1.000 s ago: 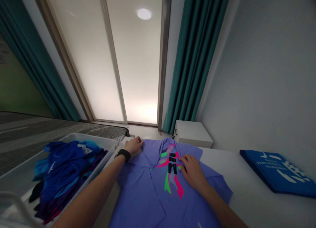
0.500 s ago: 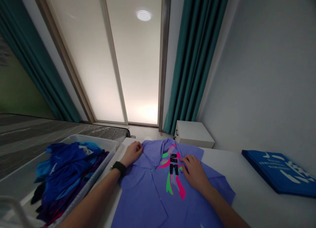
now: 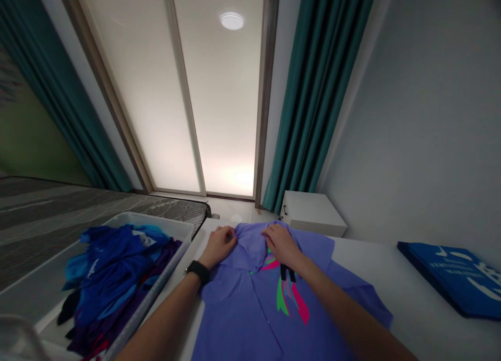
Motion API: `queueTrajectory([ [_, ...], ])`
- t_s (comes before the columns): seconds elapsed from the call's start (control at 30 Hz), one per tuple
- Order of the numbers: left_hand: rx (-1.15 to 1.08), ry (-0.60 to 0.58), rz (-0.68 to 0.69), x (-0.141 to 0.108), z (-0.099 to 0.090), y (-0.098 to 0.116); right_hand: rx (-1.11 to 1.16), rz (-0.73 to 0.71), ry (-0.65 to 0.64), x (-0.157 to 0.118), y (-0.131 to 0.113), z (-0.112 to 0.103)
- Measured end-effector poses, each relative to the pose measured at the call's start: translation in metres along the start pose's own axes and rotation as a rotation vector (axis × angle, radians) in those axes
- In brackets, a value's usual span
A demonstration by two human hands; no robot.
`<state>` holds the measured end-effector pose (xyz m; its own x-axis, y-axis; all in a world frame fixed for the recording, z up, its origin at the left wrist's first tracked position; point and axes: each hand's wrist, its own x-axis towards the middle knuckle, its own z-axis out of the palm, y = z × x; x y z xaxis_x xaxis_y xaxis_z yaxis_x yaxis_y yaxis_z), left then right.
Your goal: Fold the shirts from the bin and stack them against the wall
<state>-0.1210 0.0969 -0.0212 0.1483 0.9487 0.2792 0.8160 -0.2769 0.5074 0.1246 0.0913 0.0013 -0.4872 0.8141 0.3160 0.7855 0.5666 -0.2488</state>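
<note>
A purple shirt (image 3: 238, 311) with a green, pink and black print lies spread on a white table, a flap of it folded over near the far edge. My left hand (image 3: 220, 245), with a black watch on the wrist, has its fingers curled closed on the shirt's far left edge. My right hand (image 3: 284, 244) reaches across the print, its bent fingertips on the cloth near the top of the folded flap. It covers the upper part of the print, and whether it pinches the fabric is hard to make out.
A clear plastic bin (image 3: 178, 226) with blue and purple clothes stands at the left. A folded blue item with white lettering (image 3: 454, 277) lies on the white table (image 3: 364, 251) at the right. Behind are a white cabinet (image 3: 313, 209) and teal curtains (image 3: 321, 100).
My right hand has moved left and away from me, from the right side of the print to the top of the folded flap. My left hand stays at the shirt's left edge.
</note>
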Motion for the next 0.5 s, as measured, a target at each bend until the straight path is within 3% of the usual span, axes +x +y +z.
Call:
queueTrajectory([
  [0.2, -0.053, -0.002, -0.010, -0.002, -0.002, 0.004, -0.006, -0.029, -0.142, 0.072, -0.013, 0.036],
  [0.33, -0.056, 0.002, -0.030, -0.002, -0.002, 0.005, 0.007, -0.082, -0.196, 0.090, -0.011, 0.046],
  [0.5, -0.074, -0.003, -0.045, -0.001, -0.001, 0.004, 0.030, -0.131, -0.229, 0.096, -0.009, 0.038],
])
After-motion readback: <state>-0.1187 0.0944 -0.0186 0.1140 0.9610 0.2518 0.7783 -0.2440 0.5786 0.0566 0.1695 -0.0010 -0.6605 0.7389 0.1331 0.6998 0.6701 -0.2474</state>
